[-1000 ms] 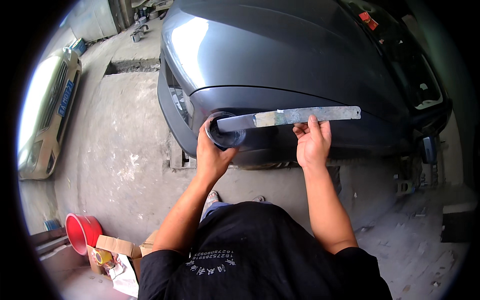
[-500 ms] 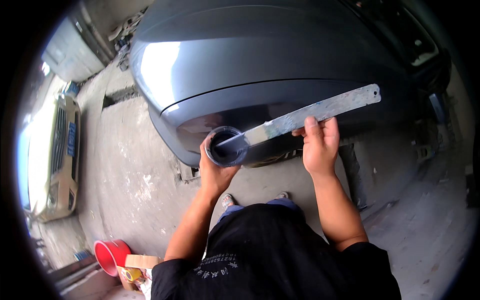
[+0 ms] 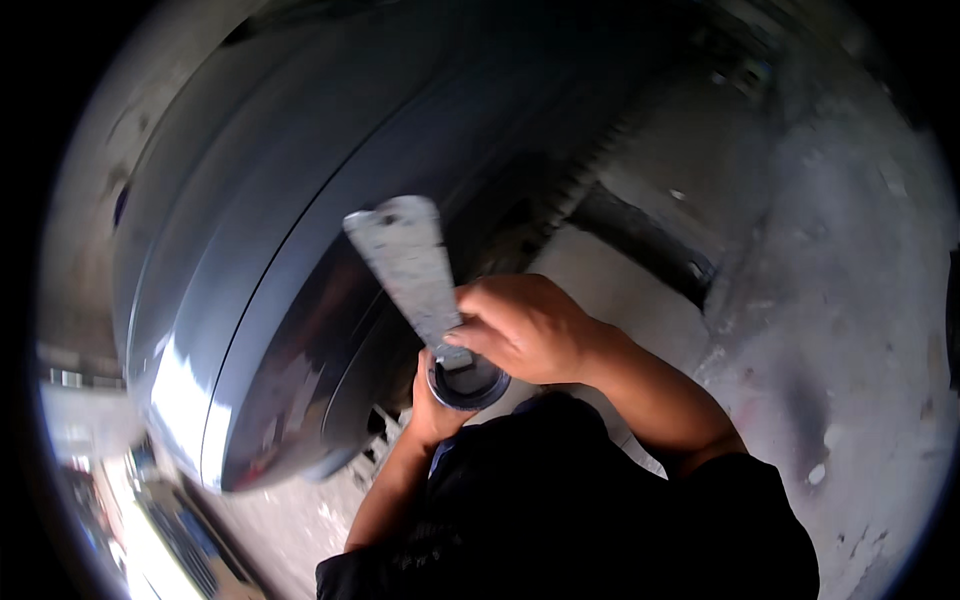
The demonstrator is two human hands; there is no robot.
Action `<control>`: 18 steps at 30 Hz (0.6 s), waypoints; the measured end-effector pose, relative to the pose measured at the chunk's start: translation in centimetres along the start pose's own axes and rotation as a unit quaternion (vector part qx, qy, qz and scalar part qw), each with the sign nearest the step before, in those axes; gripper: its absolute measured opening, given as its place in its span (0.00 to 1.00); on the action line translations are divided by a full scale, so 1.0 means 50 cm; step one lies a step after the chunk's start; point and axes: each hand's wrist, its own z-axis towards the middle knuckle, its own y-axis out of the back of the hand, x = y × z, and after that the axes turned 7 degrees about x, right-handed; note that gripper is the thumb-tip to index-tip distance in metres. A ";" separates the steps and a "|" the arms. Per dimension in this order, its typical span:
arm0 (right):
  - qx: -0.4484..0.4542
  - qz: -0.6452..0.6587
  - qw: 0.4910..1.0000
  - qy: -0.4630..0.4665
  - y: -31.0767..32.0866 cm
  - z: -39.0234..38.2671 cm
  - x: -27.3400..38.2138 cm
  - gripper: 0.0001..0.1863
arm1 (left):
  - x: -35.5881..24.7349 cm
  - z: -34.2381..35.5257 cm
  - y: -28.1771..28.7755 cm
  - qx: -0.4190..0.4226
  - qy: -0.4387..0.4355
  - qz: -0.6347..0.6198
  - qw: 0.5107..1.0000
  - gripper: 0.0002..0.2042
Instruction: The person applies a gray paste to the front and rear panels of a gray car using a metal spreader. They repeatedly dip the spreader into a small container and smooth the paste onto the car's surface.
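Observation:
A small cup [image 3: 466,404] with a dark rim is held by my left hand [image 3: 428,400], its fingers wrapped round the side and partly hidden. A long, paint-spattered flat stirring paddle [image 3: 400,270] stands tilted out of the cup, its holed top end up and its lower end inside. My right hand [image 3: 525,330] grips the paddle just above the rim, thumb on its face. The cup's contents are too shadowed and blurred to make out. Both hands are beside the glossy dark grey car body [image 3: 280,180], in front of my dark shirt.
The car fills the upper left and middle. A long dark recess [image 3: 640,240] runs in the concrete floor [image 3: 820,330] to the right of the car. A second, light-coloured car [image 3: 180,540] shows at the lower left edge, distorted by the lens.
The view has swung round to the right. The paddle has turned from lying nearly sideways to pointing away from me, steeper, and my right hand has moved in close to the cup.

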 end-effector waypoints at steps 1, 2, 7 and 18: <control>0.005 -0.004 1.000 -0.011 0.037 -0.018 -0.028 0.13 | 0.004 0.045 -0.036 0.025 -0.010 0.006 1.000 0.40; 0.010 -0.013 1.000 -0.022 0.078 -0.030 -0.054 0.13 | 0.000 0.092 -0.072 0.080 -0.008 -0.010 0.997 0.39; 0.039 -0.021 0.994 -0.101 0.232 -0.109 -0.182 0.17 | -0.017 0.292 -0.265 0.245 -0.016 -0.134 0.960 0.30; -0.289 -0.030 0.812 -0.506 0.572 -0.549 -0.504 0.14 | 0.084 0.827 -0.600 0.349 -0.100 -0.138 0.922 0.40</control>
